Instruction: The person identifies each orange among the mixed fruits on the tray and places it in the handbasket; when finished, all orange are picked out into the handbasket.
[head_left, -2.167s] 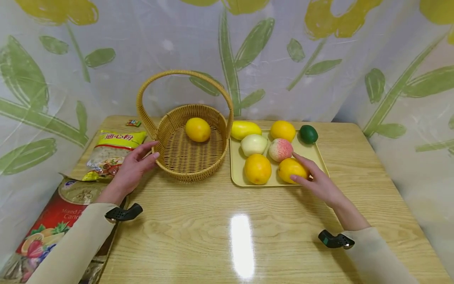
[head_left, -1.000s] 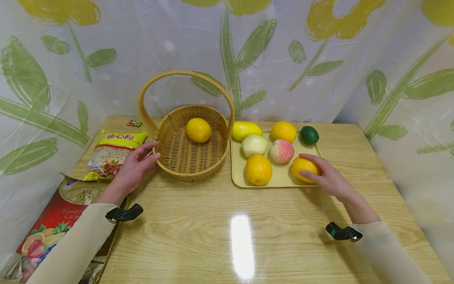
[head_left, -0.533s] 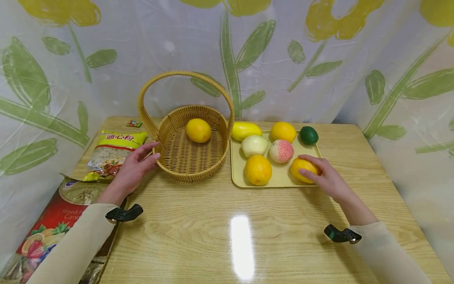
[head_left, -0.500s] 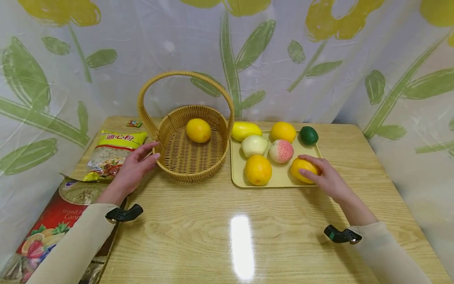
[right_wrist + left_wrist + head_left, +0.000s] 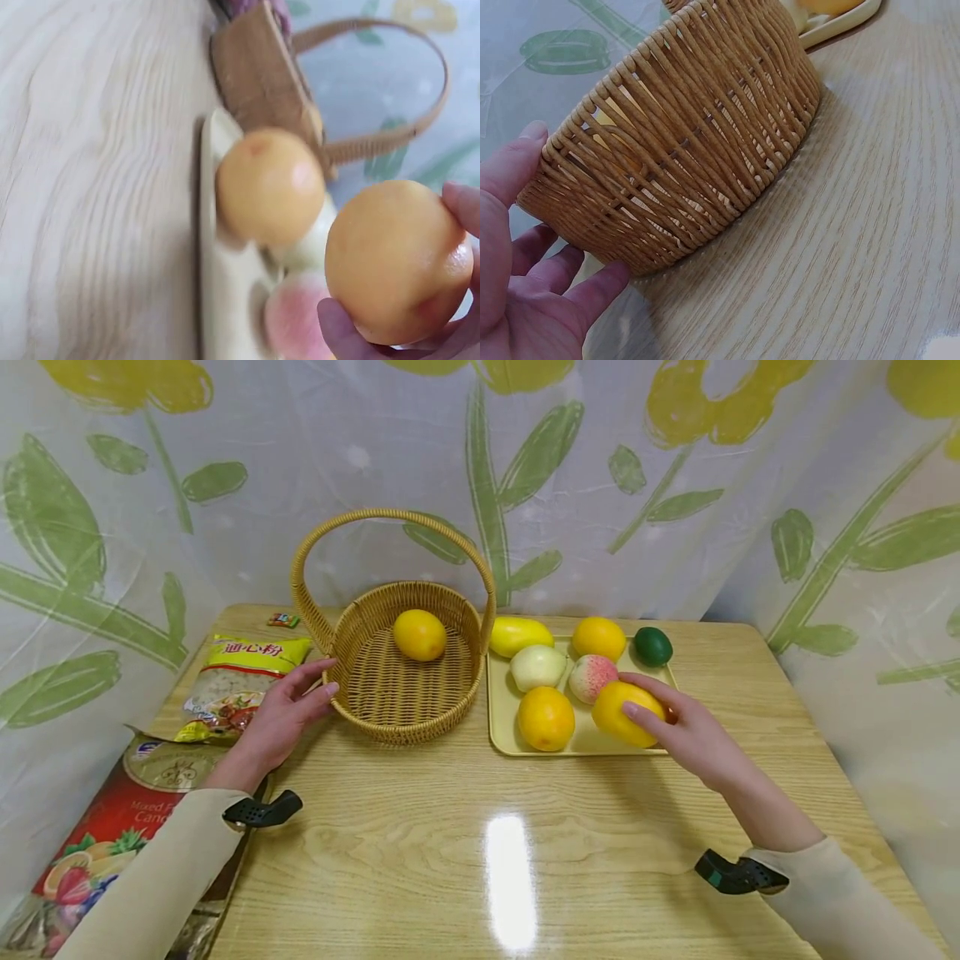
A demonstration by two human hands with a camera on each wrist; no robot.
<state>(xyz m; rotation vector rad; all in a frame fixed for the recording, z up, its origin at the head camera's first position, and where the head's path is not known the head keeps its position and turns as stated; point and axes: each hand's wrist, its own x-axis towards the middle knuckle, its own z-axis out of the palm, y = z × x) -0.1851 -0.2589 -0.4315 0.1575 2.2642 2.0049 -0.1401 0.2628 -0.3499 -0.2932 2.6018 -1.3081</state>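
Note:
My right hand [image 5: 697, 731] grips an orange [image 5: 628, 714] between thumb and fingers, a little above the front right of the yellow tray [image 5: 510, 745]. In the right wrist view the held orange [image 5: 397, 262] looks round and glossy. A pink-white peach [image 5: 593, 677] is just behind it, and another orange [image 5: 547, 718] lies to its left on the tray. My left hand [image 5: 279, 714] rests against the left side of the wicker basket [image 5: 405, 732], fingers fairly straight. In the left wrist view a fingertip touches the basket's rim and other fingers its lower wall. One orange-yellow fruit [image 5: 419, 635] lies inside the basket.
Also on the tray are a long yellow fruit [image 5: 520, 636], a pale green fruit [image 5: 538, 667], another orange [image 5: 598, 638] and a dark green fruit [image 5: 652, 647]. A pasta bag [image 5: 243, 672], a red candy bag [image 5: 105, 843] and a small wrapped sweet [image 5: 282, 620] are at left.
My right hand first shifts right with the orange on the tray, then raises it and brings it slightly left, partly covering the peach. My left hand stays at the basket.

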